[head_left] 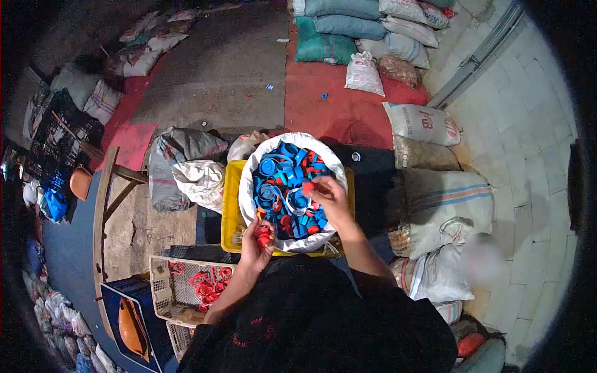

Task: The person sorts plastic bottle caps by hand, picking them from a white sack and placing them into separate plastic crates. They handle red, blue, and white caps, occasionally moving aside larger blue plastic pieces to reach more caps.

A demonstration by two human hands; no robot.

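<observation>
A white sack (247, 180) with its rim rolled back stands in front of me, full of blue and red plastic caps (287, 163). My left hand (256, 241) is at the sack's near left edge, fingers curled around several red caps (264, 235). Over the right part of the caps, my right hand (333, 202) pinches a single red cap (308, 187) between thumb and fingertips. A yellow crate (231, 199) sits around the sack's lower part. To the left, a pale plastic basket (160, 289) contains red pieces (210, 287).
Stuffed sacks (444, 193) line the wall on the right, and more are stacked at the back (342, 25). A wooden frame (102, 211) and a crumpled white sack (202, 180) are on the left. An orange scoop-like object (132, 329) lies at lower left.
</observation>
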